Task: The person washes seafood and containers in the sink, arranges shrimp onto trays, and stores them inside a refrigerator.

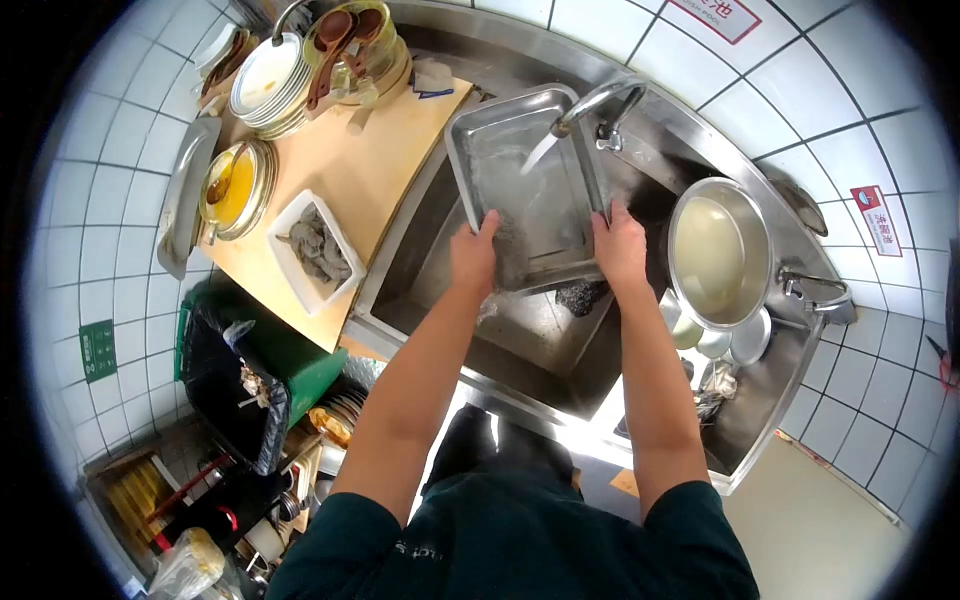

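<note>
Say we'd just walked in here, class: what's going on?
Someone in a dark green short-sleeved shirt grips a rectangular silver metal tray over a stainless-steel sink, left hand and right hand at opposite sides. Water runs into it from a curved chrome faucet. A round metal pot of cloudy liquid stands to the right; a white rectangular container of grey pieces sits leftward on a light wooden board.

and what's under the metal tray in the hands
Under the metal tray is the sink basin, where a dark, rough-textured clump peeks out past the tray's near edge. The tray hides whatever lies directly beneath it.
</note>
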The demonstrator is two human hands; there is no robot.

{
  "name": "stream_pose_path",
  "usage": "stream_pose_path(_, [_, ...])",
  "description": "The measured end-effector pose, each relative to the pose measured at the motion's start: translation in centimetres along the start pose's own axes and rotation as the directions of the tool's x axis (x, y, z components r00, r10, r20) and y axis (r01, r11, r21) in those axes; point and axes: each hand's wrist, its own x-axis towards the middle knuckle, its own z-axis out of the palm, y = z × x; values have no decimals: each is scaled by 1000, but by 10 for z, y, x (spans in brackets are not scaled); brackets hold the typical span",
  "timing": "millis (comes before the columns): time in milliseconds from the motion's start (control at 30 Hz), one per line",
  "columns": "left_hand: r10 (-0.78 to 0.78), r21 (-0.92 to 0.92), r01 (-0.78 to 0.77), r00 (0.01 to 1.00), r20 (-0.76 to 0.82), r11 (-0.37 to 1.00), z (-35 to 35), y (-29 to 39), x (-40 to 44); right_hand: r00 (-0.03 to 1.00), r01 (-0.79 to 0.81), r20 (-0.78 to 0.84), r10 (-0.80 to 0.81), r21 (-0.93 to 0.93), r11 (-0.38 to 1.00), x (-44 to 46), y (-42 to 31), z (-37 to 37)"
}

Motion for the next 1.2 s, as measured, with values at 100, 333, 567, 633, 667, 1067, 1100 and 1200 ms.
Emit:
stream_pose_path(100, [152,151,-155,988,29,976,-6,35,-28,997,9,-74,-3,80,997,23,20,23])
stream_pose_path(333, [199,395,-224,975,104,891,-29,42,-34,916,-312,327,233,945,-102,129,16,29])
stream_pose_path(567, [95,411,-122,992,84,903,-35,46,-46,904,-226,399,154,751,-621,143,17,-9])
stream_pose_path(633, [115,406,-138,990,82,904,-38,42,-46,917,-160,363,166,714,-681,140,20,-5])
stream_pose_path(667, [104,400,-134,990,96,907,-40,42,-47,927,-153,356,116,642,-751,139,28,-4])
stream_pose_path(1067, [-159,294,68,942,296,953,-48,65,-69,537,-694,832,139,341,634,-58,76,104])
stream_pose_path(1100, [-193,133,155,920,342,979,-48,62,-71,511,-736,845,157,336,588,-77,61,98])
stream_pose_path(1200, [-148,-215,219,942,301,952,-63,41,-80,336,-906,935,-112,288,-311,-107,136,152])
